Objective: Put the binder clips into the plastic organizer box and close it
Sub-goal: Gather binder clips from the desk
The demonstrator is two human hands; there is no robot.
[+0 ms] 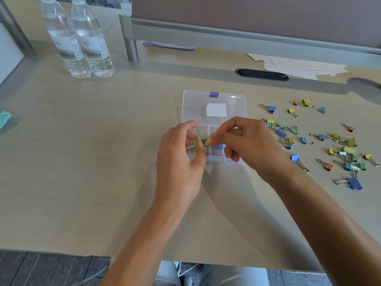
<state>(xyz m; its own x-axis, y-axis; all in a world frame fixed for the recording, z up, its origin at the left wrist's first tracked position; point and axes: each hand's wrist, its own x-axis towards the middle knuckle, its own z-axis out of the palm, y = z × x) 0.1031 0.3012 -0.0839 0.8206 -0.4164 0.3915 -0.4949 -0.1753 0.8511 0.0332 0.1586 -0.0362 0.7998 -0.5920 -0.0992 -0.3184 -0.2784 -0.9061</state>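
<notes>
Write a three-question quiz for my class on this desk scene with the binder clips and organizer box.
1. True or false: the organizer box has its lid open.
2. What colour are the clips held by the left hand and right hand?
3. On which side of the box do the loose binder clips lie: A left, B right?

Key: 1 true. 2 yellow. 3 B.

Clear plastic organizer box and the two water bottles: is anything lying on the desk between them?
No. In the head view the stretch of desk between the clear plastic organizer box and the two water bottles is bare.
</notes>
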